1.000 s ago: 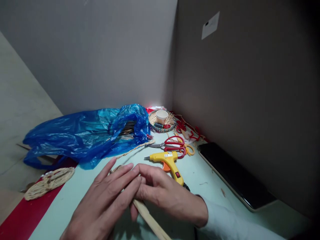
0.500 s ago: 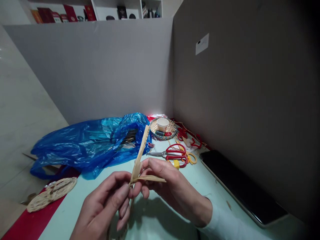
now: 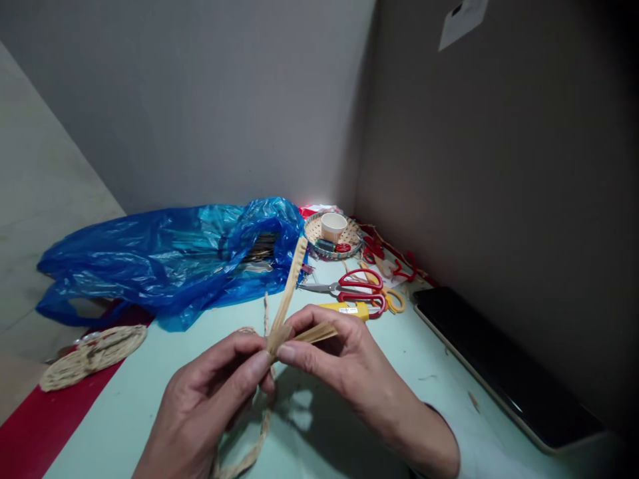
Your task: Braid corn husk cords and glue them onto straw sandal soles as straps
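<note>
My left hand [image 3: 210, 399] and my right hand [image 3: 339, 362] meet above the pale green table [image 3: 150, 399]. Both pinch a flat tan straw strip [image 3: 289, 289] at its fold. One end of the strip sticks up toward the blue bag, the other lies across my right fingers. A braided straw cord [image 3: 249, 452] hangs down from my left hand onto the table.
A blue plastic bag [image 3: 164, 256] lies at the back left. A coiled straw mat [image 3: 92, 352] rests on a red sheet [image 3: 44, 436]. Red scissors [image 3: 357, 289], a yellow glue gun [image 3: 349, 309], a small basket [image 3: 312, 233] with a cup [image 3: 333, 226] and a dark tablet [image 3: 504, 369] lie to the right.
Both hands lifted from the table and raised the straw strip, folding it between the fingertips. The view then tipped down slightly and the braided cord now shows under my left hand.
</note>
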Demonstrator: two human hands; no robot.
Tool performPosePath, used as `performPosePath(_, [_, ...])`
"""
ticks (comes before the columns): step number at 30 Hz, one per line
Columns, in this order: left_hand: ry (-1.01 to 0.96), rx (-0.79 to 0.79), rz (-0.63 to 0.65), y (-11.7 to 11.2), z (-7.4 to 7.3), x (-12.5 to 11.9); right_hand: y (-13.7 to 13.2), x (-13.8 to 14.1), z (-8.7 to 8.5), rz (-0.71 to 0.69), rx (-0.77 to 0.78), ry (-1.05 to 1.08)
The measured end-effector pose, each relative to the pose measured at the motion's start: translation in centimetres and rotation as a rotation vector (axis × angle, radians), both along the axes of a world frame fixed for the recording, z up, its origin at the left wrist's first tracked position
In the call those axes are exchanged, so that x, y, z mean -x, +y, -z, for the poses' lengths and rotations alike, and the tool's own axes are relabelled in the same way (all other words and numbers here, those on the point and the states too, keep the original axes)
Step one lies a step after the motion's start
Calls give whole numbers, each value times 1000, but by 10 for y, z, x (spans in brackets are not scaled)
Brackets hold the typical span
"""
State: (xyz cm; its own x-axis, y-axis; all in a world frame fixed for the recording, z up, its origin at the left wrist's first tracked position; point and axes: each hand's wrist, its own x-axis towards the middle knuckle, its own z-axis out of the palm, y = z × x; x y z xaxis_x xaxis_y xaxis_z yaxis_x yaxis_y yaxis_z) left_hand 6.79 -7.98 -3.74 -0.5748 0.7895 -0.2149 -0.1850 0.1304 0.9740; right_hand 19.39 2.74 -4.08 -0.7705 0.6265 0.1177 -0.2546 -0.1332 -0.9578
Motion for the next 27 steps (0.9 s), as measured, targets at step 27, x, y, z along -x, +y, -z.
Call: performPosePath(27, [351,49,276,1,-4,7,3,-10,1,233,-783,-70])
